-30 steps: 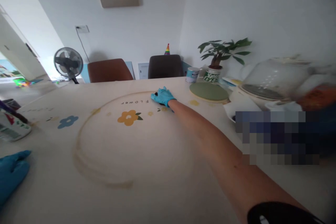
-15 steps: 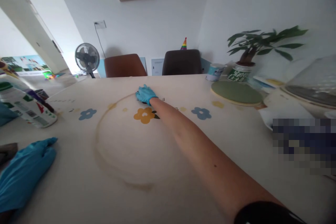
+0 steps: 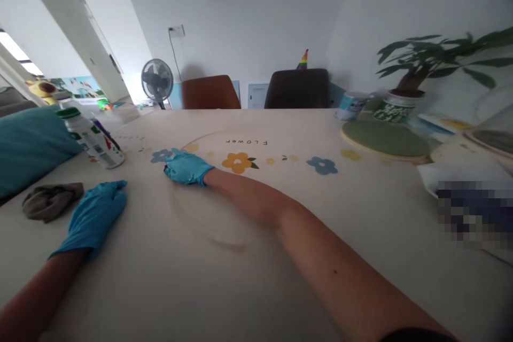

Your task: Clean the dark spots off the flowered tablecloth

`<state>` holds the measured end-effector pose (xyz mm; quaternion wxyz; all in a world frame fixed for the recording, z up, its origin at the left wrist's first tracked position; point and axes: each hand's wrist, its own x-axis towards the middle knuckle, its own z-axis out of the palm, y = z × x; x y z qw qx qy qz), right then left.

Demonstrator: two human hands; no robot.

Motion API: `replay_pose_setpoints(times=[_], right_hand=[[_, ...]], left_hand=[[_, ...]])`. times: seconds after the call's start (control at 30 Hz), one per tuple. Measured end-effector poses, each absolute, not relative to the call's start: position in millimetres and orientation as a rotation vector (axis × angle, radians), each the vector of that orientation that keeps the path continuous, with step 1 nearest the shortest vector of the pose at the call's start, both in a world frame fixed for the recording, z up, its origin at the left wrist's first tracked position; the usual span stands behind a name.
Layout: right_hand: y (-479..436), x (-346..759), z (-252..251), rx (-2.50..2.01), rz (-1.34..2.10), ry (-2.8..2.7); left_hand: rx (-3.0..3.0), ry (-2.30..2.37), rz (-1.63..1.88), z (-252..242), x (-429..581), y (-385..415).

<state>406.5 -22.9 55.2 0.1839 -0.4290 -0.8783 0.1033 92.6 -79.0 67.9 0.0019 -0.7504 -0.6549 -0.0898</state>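
Note:
My right hand (image 3: 185, 166), in a blue glove, presses down on the white flower-printed table top (image 3: 260, 288). Its fingers are curled, and a small dark bit shows at the fingertips; what they hold is hidden. Under and beside it runs a faint brown ring stain (image 3: 224, 246), fainter along its far side. My left hand (image 3: 98, 214), also gloved in blue, lies flat on the table at the left, holding nothing visible. Just left of it is a crumpled grey-brown cloth (image 3: 52, 201). Beyond that hand stands a white bottle with a green cap (image 3: 94, 139).
At the right are a round green mat (image 3: 385, 139), a blue-and-white can (image 3: 350, 106), a potted plant (image 3: 396, 107) and a partly blurred white item. Two chairs, one brown (image 3: 210, 92) and one dark (image 3: 297, 89), stand across the table. A teal cushion (image 3: 32, 149) is at far left.
My right hand has moved from the ring's far edge toward the left and nearer to me. The view has swung left, showing more of my left hand and the cloth.

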Motion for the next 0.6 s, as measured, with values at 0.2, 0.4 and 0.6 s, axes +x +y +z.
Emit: replay_pose_setpoints(times=[0.2,0.4,0.6], right_hand=[[-92.9,403.5,46.4,-0.995,0.139,-2.619],[-191.5,447.6,52.7,-0.869,0.271,-2.647],[-300.6,515.1,76.0,-0.993,0.357,-2.655]], left_hand=[[-2.413,-2.066,-0.278,84.5,102.6,-87.3],[-2.436,-2.084,-0.251,97.4,109.8,-96.7],[-2.465,-2.115,-0.219,102.2,112.9,-103.8]])
